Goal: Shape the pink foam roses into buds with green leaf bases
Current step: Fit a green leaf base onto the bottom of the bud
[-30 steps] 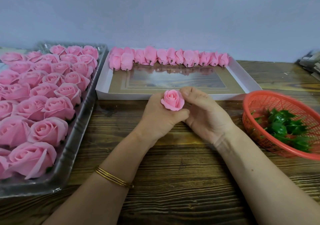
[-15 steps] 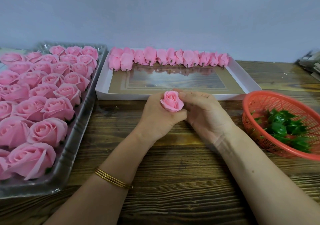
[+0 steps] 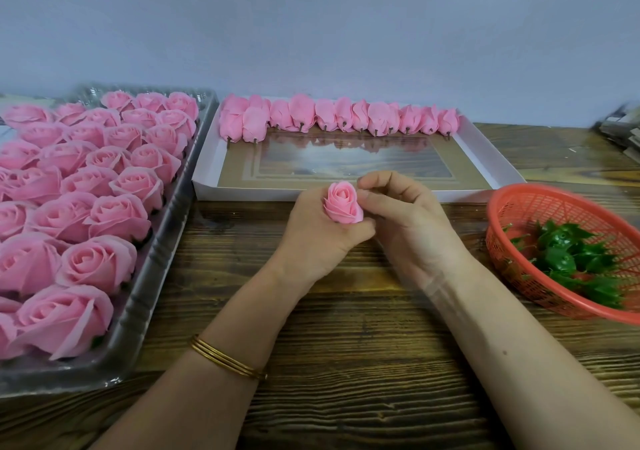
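**Pink foam rose being held upright in front of the white box**

Pink foam rose (image 3: 343,203) is being gripped by the left hand (image 3: 322,241), whose fingers are being curled round its lower half, just in front of the near wall of the white box (image 3: 207,186). Its long axis is being kept close to upright. The spiralled opening is being pointed up and toward the camera, while the base is being hidden inside the fist. The right hand (image 3: 408,221) is being closed against the rose's right side, with thumb and curled fingertips being pressed onto the outer petals; that hand is slightly blurred.

Along the far wall inside the white box, a row of closed buds (image 3: 332,117) is being kept lying down, their dark stubs being pointed toward the near wall. To the left of the white box, open roses (image 3: 100,266) are being stored in a clear plastic tray (image 3: 152,297). To the right of the white box, green leaf bases (image 3: 568,259) are being held in an orange basket (image 3: 519,207). Everything is being carried by a wooden table (image 3: 346,345).
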Tool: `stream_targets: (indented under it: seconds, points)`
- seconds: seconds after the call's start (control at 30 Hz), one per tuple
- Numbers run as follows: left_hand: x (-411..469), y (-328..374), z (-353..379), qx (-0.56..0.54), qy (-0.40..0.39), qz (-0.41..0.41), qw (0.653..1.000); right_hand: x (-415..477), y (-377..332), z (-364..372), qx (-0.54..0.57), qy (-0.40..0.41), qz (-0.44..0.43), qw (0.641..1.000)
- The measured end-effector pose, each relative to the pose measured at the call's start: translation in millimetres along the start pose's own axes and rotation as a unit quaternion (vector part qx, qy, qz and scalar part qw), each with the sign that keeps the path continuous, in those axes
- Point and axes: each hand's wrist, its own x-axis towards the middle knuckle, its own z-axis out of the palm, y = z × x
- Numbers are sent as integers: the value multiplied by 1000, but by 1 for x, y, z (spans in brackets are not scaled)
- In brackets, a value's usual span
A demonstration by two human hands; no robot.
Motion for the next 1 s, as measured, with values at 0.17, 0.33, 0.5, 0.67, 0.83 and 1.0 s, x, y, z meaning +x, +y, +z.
stream_targets:
  seconds: [0.17, 0.33, 0.5, 0.67, 0.83, 1.0]
  points:
    - [-1, 0, 1, 59, -9, 1, 998, -1, 2, 3, -49, 26, -26, 998]
    - [-2, -2, 3, 122, -9, 0, 993, -1, 6, 7, -125, 77, -130, 981]
    - [-3, -1, 4, 171, 8, 10, 985, -3, 14, 14, -265, 68, -217, 937]
    - [-2, -3, 4, 217, 0, 27, 976, -4, 19, 14, -331, 48, -221, 916]
    - [-1, -6, 6, 261, 1, 50, 964, -5, 24, 14, -352, 45, -229, 906]
    - [-1, -7, 8, 291, -11, 59, 955, -6, 26, 16, -323, 38, -204, 924]
